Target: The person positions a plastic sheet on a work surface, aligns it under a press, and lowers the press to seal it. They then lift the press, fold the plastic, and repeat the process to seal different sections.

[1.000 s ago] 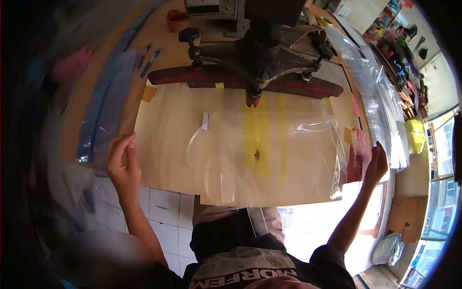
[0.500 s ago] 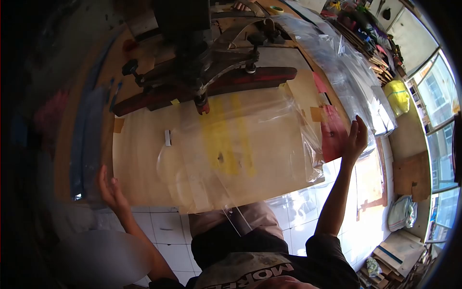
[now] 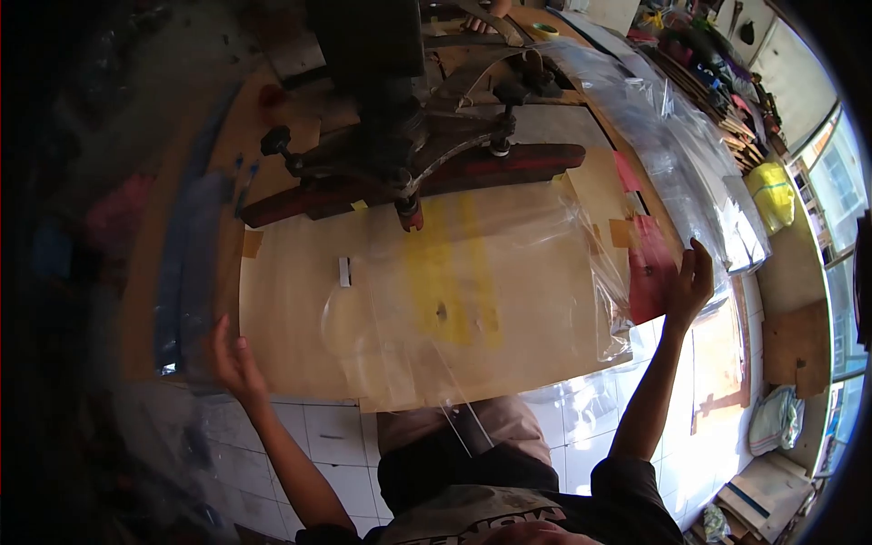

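Observation:
A pale tan work surface (image 3: 300,309) lies in front of me, with clear plastic film (image 3: 391,354) spread over it and faded yellow strips (image 3: 445,272) at its middle. My left hand (image 3: 240,365) is at the surface's left front edge, fingers apart and nothing visibly held. At the right, my right hand (image 3: 692,289) is raised beside a red sheet (image 3: 649,268), fingers apart and slightly bent; it appears to hold nothing. Over the far part of the surface stands a dark machine head (image 3: 391,154) with a long dark-red bar (image 3: 536,162). A small white piece (image 3: 344,272) lies on the left half.
More clear plastic film (image 3: 677,136) is heaped along the right side of the table. Beyond it are a yellow bag (image 3: 772,197) and stacked boards (image 3: 704,95). Another person's hand (image 3: 486,15) shows at the far edge, near a tape roll (image 3: 545,30). White tiles (image 3: 341,436) cover the floor.
The whole view has shifted, so everything appears farther right and a little lower. Both hands stay at nearly the same places beside the surface; the film looks little changed.

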Demonstrator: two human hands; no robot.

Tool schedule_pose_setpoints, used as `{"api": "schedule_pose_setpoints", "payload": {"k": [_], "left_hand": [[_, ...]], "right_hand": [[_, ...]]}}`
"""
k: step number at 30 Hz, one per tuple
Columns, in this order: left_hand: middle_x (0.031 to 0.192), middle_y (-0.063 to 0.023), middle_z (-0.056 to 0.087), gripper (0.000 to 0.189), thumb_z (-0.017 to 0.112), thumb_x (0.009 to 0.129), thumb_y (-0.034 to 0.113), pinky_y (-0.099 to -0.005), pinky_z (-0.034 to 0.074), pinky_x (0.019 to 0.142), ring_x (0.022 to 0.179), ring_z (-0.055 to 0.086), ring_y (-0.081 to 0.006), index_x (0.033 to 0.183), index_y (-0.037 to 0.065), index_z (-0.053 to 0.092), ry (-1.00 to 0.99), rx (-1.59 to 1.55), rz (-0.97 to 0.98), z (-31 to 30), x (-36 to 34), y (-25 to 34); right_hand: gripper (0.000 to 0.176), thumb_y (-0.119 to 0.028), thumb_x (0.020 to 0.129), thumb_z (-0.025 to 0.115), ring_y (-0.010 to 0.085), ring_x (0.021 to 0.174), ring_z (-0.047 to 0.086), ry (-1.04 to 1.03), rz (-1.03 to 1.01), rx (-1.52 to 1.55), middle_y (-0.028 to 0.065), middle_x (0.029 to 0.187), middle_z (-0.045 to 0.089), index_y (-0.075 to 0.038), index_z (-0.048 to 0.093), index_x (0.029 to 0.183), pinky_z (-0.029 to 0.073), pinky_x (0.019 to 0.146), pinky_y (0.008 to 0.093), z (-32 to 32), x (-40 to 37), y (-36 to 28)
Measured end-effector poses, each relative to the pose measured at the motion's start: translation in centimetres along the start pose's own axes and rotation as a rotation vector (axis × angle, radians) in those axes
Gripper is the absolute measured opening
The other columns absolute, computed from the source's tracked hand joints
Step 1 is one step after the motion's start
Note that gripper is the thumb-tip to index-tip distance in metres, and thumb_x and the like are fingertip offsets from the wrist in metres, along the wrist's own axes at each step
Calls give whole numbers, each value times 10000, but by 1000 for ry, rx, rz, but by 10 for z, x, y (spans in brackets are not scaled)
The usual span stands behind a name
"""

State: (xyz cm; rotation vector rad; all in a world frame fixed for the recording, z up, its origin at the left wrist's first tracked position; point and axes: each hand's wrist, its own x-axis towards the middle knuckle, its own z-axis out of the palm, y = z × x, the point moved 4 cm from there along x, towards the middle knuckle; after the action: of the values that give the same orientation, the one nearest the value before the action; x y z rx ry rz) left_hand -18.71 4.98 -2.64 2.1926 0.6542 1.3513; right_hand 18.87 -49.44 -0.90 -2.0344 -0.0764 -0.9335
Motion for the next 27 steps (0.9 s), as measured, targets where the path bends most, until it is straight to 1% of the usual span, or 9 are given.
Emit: {"api": "schedule_pose_setpoints", "payload": {"k": [2, 3, 5, 8, 13, 16, 19, 22, 27], "left_hand": [[1168, -184, 533, 408, 534, 911, 245, -383, 372, 971, 1119, 510, -295, 1181, -61, 539, -5, 1, -15, -1, 0, 0], [1168, -184, 533, 408, 534, 911, 245, -383, 372, 971, 1119, 510, -295, 1181, -61, 539, 11, 11, -16, -2, 0, 4], [1163, -180, 546, 393, 546, 900, 242, -383, 386, 956, 1107, 522, -299, 1170, -44, 555, -1, 57, 5, -2, 4, 14], [1155, -177, 556, 377, 557, 890, 239, -386, 398, 945, 1097, 532, -304, 1155, -29, 571, 8, 57, 44, -4, 5, 9], [1142, -181, 566, 376, 562, 886, 231, -389, 402, 941, 1083, 538, -311, 1153, -35, 568, 2, 52, 25, -6, 4, 14], [1146, -185, 563, 383, 548, 892, 235, -392, 403, 938, 1077, 539, -316, 1158, -40, 562, -17, 17, 11, 0, 5, 16], [1149, -182, 558, 383, 510, 911, 243, -393, 402, 940, 1082, 536, -312, 1164, -41, 557, -22, 122, 15, -3, 3, 7], [1144, -175, 556, 377, 510, 913, 233, -385, 405, 936, 1080, 536, -303, 1166, -44, 556, -2, 43, -26, -1, 2, 8], [1134, -169, 552, 368, 516, 910, 217, -379, 409, 927, 1073, 538, -294, 1166, -44, 557, -1, 53, -9, -1, 3, 15]], "right_hand": [[227, -90, 893, 543, 215, 976, 627, -3, 31, -35, 97, 1037, 674, -39, 664, 1078, 471, 862, 347, 1, 0, -2], [225, -89, 893, 546, 219, 968, 631, -8, -5, -35, 99, 1033, 678, -35, 665, 1076, 475, 855, 344, 1, 1, 3], [225, -87, 894, 545, 219, 965, 632, -19, -5, -3, 100, 1035, 679, -33, 665, 1076, 478, 853, 345, 1, 1, 9], [225, -82, 897, 542, 208, 954, 635, -31, 3, 28, 98, 1039, 681, -21, 664, 1075, 486, 843, 341, 3, 0, 8], [217, -85, 900, 539, 198, 928, 639, -19, -22, 21, 88, 1019, 687, -9, 668, 1058, 501, 799, 318, 8, 0, 7], [203, -91, 889, 558, 203, 894, 653, -5, -18, -7, 98, 980, 688, -24, 674, 1041, 500, 789, 330, 3, -1, 4], [192, -95, 887, 566, 209, 907, 658, -7, -16, 16, 105, 969, 687, -23, 674, 1028, 497, 800, 328, 0, -3, -5], [185, -97, 887, 569, 204, 909, 658, -19, 5, 50, 105, 957, 688, -25, 675, 1020, 493, 804, 320, 0, -3, -2], [183, -94, 886, 567, 193, 888, 659, -25, 2, 36, 97, 937, 692, -32, 679, 1016, 493, 779, 310, 0, -3, -3]]}}
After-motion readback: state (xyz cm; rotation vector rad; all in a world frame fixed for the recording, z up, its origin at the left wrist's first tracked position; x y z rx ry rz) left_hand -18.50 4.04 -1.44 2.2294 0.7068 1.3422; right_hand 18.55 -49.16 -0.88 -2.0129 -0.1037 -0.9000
